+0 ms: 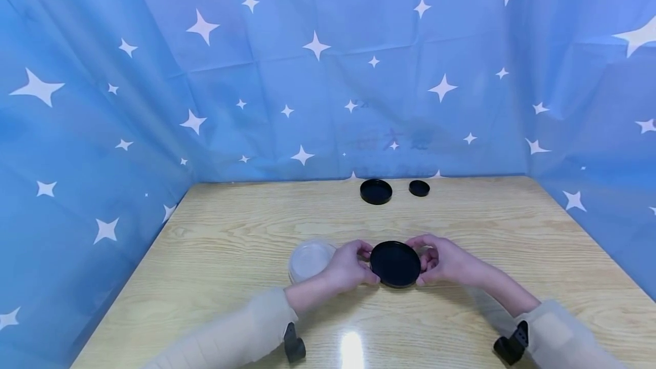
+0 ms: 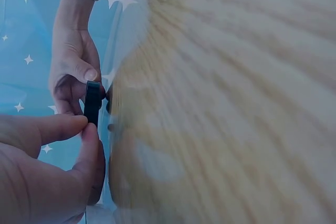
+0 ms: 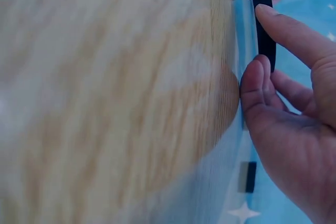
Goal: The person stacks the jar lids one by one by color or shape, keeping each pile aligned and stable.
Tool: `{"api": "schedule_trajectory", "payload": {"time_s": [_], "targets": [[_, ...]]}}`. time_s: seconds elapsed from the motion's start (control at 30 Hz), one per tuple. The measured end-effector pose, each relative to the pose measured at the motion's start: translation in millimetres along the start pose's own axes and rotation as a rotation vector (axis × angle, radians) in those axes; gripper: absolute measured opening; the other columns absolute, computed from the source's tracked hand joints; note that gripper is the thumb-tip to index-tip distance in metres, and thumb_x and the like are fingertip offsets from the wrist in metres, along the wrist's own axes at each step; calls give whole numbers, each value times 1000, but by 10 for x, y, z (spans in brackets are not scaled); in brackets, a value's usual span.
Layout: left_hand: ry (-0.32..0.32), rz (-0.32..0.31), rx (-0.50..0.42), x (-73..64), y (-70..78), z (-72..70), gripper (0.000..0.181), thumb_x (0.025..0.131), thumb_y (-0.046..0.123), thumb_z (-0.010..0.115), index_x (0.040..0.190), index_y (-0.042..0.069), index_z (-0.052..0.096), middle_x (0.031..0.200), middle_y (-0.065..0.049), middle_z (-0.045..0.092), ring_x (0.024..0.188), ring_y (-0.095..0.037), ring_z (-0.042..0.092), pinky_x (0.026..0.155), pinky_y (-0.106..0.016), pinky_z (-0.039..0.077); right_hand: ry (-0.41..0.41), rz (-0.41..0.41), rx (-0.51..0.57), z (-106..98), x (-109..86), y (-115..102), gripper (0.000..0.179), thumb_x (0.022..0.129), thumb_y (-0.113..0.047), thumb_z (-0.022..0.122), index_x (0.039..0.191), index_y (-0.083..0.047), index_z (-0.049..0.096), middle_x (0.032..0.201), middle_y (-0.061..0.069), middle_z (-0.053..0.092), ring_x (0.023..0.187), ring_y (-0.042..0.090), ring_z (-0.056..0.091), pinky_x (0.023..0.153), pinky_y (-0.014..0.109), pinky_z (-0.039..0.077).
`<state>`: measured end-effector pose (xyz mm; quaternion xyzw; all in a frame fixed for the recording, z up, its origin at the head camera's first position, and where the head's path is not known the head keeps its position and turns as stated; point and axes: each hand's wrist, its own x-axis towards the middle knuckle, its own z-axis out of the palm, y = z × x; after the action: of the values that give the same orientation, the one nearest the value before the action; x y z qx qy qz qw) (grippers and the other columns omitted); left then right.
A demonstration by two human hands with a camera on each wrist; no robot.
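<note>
A shallow round black lid (image 1: 395,264) is held between both hands, close over the table. My left hand (image 1: 348,266) pinches its left edge with thumb and fingers. Opposite it, the right hand (image 1: 445,261) grips the right edge. Seen edge-on in the left wrist view, the lid (image 2: 93,100) has its thin side wall between the fingertips. The right wrist view also shows the lid's rim (image 3: 264,30) between thumb and fingers. Next to the left hand stands a clear round container (image 1: 310,259), partly covered by that hand and wrist.
Toward the back of the wooden table (image 1: 246,215) lie a larger black round lid (image 1: 376,192) and a smaller one (image 1: 419,188). A blue star-patterned cloth (image 1: 318,84) hangs behind the table and along its sides.
</note>
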<state>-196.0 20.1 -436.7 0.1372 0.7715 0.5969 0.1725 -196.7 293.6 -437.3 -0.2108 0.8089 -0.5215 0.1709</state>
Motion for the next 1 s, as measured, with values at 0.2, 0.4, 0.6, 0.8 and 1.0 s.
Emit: {"api": "schedule_trajectory", "payload": {"time_s": [0.2,0.4,0.6,0.8,1.0], "targets": [[4,-4,78,5,6,-3,55,67,-14,82,117,-3,63,103,-8,62,77,-14,66,69,-24,53,-2,2,-25,8,-4,-25,78,77,1,86,141,14,44,121,22,53,81,20,56,65,28,54],[-2,-11,143,25,2,-13,54,67,-11,83,117,-2,64,105,-7,64,77,-11,59,72,-24,51,-8,9,-62,6,4,-34,78,77,0,87,141,13,46,114,19,56,81,20,55,65,28,52],[-7,-25,154,20,9,-15,55,68,-9,83,118,-2,63,106,-7,64,82,-13,60,78,-27,51,-25,13,-64,-2,12,-14,78,77,0,86,142,14,45,96,13,58,79,19,55,64,27,52],[-1,-36,129,-11,45,-54,63,68,-3,88,125,1,62,111,-7,63,90,-17,61,82,-31,52,-41,4,-70,-25,20,-3,82,76,-1,87,144,13,44,103,16,59,80,18,57,66,27,53],[7,-15,1,23,118,-144,64,74,-3,87,131,2,60,122,-12,58,91,-19,66,73,-32,56,-26,-9,-38,-108,61,-15,81,81,-1,84,146,15,39,126,26,50,80,20,60,67,30,56]]}}
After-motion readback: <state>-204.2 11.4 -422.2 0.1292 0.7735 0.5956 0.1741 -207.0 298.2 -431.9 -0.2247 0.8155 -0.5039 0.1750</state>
